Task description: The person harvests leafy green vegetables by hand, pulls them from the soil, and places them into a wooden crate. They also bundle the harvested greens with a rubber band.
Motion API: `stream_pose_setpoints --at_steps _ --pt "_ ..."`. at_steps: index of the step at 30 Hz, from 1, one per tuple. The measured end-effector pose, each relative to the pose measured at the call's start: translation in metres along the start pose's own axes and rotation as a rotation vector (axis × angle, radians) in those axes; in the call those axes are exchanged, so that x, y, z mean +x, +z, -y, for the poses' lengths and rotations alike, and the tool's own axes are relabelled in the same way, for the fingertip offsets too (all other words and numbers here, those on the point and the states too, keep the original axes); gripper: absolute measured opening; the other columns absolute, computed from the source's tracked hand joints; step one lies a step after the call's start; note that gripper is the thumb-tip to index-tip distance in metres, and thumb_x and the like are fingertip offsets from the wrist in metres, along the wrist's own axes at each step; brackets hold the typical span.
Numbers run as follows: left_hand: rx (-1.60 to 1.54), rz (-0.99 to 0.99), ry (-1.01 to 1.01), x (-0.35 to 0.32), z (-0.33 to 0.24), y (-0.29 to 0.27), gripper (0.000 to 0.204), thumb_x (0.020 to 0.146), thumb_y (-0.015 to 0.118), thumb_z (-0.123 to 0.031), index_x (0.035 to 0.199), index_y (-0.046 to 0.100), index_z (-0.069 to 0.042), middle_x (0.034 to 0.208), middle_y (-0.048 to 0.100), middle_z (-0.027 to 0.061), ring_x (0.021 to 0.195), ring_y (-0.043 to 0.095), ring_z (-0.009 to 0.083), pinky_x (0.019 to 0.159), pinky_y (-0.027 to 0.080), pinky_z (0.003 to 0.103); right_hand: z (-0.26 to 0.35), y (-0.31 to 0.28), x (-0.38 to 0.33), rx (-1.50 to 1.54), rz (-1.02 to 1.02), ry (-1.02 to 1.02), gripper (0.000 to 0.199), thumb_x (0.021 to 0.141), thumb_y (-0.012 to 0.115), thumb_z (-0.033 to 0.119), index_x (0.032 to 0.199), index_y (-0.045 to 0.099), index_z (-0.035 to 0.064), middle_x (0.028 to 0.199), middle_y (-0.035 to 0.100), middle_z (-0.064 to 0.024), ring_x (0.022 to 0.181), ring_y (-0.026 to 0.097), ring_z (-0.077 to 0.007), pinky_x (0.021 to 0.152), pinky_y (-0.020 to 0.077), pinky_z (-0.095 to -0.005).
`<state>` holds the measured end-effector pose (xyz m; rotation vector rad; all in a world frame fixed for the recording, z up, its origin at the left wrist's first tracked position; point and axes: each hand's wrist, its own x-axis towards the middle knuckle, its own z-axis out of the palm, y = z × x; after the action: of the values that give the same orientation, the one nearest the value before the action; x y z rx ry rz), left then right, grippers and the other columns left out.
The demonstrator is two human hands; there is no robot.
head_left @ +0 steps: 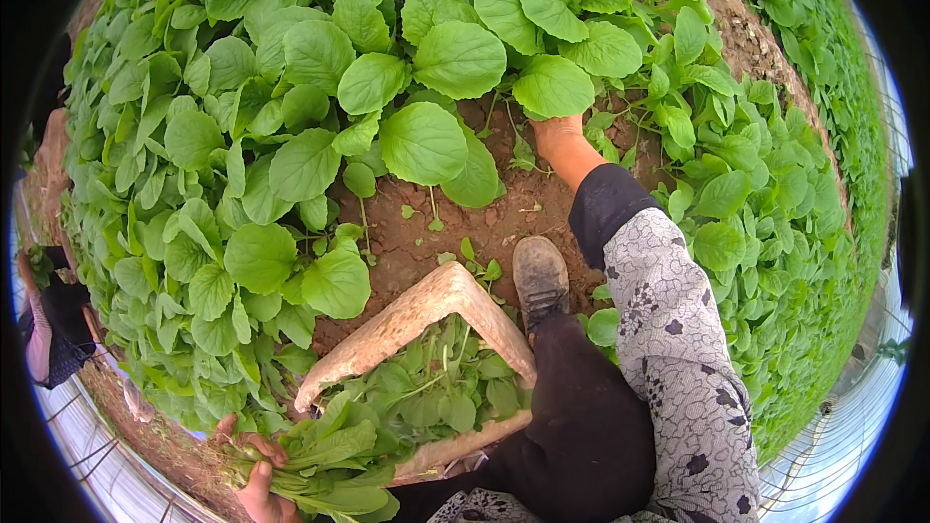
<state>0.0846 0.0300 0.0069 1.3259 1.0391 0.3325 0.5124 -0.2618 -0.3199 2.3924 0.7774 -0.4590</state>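
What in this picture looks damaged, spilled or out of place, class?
The pale box is stained brown along its top, grubby beside the fresh greens inside. Small leafy bits dot the bare soil beyond it; whether dropped or growing, I can't tell. Nothing else stands out.

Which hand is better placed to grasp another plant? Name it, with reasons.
Likely the right hand: it reaches in among the growing plants, while the left hand holds a bunch of greens.

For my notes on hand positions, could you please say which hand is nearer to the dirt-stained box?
Left: the left hand, holding leafy greens, is just left of the box; the right hand is beyond it, among growing plants.
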Motion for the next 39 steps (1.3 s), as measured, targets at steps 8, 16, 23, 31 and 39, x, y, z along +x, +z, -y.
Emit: stream_pose_setpoints --at_steps 8,16,23,31,39 --pt "0.038 0.016 -0.022 -0.005 0.003 0.003 0.081 0.073 0.075 -0.007 0.139 0.030 0.006 0.081 0.055 0.0107 0.068 0.056 0.0180 0.062 0.048 0.028 0.039 -0.048 -0.068 -0.299 -0.411 -0.380 0.034 0.084 0.059 0.022 0.107 0.069 -0.0017 0.105 0.063 -0.0186 0.090 0.060 -0.0318 0.065 0.0490 -0.0556" --pt "0.056 0.022 -0.066 0.001 0.008 0.014 0.080 0.072 0.074 -0.008 0.140 0.034 0.003 0.084 0.057 0.0107 0.070 0.056 0.0183 0.065 0.048 0.028 -0.027 -0.002 -0.038 0.271 -0.038 -0.077 0.030 0.080 0.060 0.013 0.108 0.066 0.0063 0.107 0.065 -0.0159 0.104 0.060 -0.0312 0.093 0.0431 -0.0448" --pt "0.026 -0.038 -0.107 0.002 0.007 0.027 0.078 0.065 0.077 -0.010 0.133 0.041 0.003 0.079 0.058 0.0126 0.067 0.057 0.0210 0.063 0.049 0.031 -0.018 0.005 0.001 0.348 0.151 0.113 0.038 0.089 0.056 0.024 0.126 0.063 0.0184 0.128 0.062 -0.0060 0.116 0.061 -0.0248 0.081 0.0536 -0.0460" --pt "-0.022 -0.032 -0.099 -0.009 0.007 0.011 0.083 0.067 0.079 -0.011 0.137 0.037 0.002 0.079 0.058 0.0102 0.066 0.056 0.0195 0.062 0.048 0.031 0.017 -0.069 -0.072 -0.138 0.212 -0.290 0.026 0.083 0.067 0.024 0.105 0.074 0.0123 0.102 0.071 -0.0091 0.104 0.066 -0.0276 0.067 0.0527 -0.0472" --pt "-0.051 0.000 -0.103 -0.012 0.001 0.007 0.086 0.067 0.080 -0.012 0.137 0.033 0.003 0.077 0.056 0.0080 0.063 0.056 0.0191 0.057 0.048 0.031 0.022 -0.061 0.000 -0.556 -0.082 -0.410 0.046 0.092 0.052 0.025 0.136 0.056 0.0111 0.149 0.042 -0.0065 0.138 0.035 -0.0312 0.114 0.0181 -0.0513"
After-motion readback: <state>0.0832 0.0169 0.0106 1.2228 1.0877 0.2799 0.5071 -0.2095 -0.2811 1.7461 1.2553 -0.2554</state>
